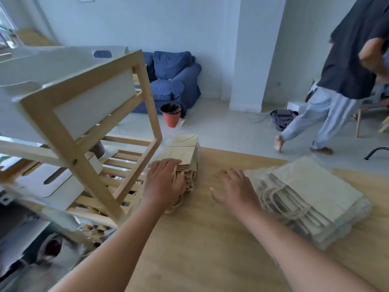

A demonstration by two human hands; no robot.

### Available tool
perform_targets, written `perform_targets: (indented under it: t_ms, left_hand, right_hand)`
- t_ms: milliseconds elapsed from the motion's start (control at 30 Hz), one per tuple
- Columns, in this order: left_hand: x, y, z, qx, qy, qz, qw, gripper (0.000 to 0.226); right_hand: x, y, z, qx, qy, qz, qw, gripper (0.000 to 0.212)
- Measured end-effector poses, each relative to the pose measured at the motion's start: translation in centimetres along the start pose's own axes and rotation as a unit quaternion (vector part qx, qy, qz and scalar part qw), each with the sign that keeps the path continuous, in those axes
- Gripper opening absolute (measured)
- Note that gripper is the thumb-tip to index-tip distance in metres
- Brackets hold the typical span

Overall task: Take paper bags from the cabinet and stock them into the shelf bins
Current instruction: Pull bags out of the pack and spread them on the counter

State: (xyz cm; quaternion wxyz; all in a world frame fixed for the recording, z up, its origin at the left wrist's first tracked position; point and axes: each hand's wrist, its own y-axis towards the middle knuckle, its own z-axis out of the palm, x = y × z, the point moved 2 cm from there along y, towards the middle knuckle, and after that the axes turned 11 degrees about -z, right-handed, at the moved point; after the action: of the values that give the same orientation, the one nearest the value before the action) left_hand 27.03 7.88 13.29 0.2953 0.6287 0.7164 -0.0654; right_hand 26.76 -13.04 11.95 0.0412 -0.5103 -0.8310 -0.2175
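The left hand [165, 179] lies palm down on a stack of brown paper bags [185, 157]. Its fingers are spread a little and bent over the near end of the stack, where the bag tops and handles are. The thumb side is hidden, so it is hard to tell if the hand is really squeezing the bags or only pressing on them. The stack stands at the left edge of the wooden table top [210, 239], just beside the wooden shelf [84, 148]. A loop of paper handle pokes out under the wrist.

The right hand [233, 187] is open and flat, fingers apart, palm down. It holds nothing. It is just above or on the table, and its finger side is right next to a second pile of pale paper bags [311, 199]. That pile lies flat on the right part of the table, with rope handles pointing at the hand, and looks wrapped in clear plastic.

Both arms reach forward from the bottom of the view, bare and nearly straight.

No words or labels can be read on the bags.

White bins [52, 66] sit in the shelf. Far back are a blue armchair [174, 81] and a red bucket [171, 114] on the floor. Another person [345, 76] in a dark shirt walks at the right.
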Motion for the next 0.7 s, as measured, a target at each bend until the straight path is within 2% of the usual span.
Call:
perform_targets:
  t_ms: [133,300,367,567,633,700]
  left_hand:
    - [6.0,1.7,-1.3,0.05,-0.043,-0.072,0.995,0.039]
    - [11.0,0.6,-0.4,0.096,-0.134,-0.12,0.979,0.037]
    - [12.2,-0.5,0.8,0.113,-0.146,-0.119,0.976,0.038]
    - [15.2,-4.3,3.9,0.156,-0.148,-0.144,0.966,0.052]
    - [16.1,-5.2,4.5,0.173,-0.088,-0.111,0.975,0.05]
    - [16.6,-5.9,5.0,0.174,-0.012,-0.026,0.984,0.047]
  right_hand:
    - [4.8,2.9,1.9,0.07,0.009,-0.082,0.994,0.065]
    - [8.9,5.3,4.6,0.173,-0.05,-0.147,0.973,0.086]
    - [9.5,5.6,5.6,0.179,-0.071,-0.154,0.969,0.08]
    - [9.9,6.3,6.7,0.125,-0.092,-0.141,0.978,0.059]
    - [10.0,6.4,6.7,0.13,-0.091,-0.128,0.979,0.054]
    - [10.0,6.2,6.7,0.152,-0.085,-0.112,0.978,0.049]
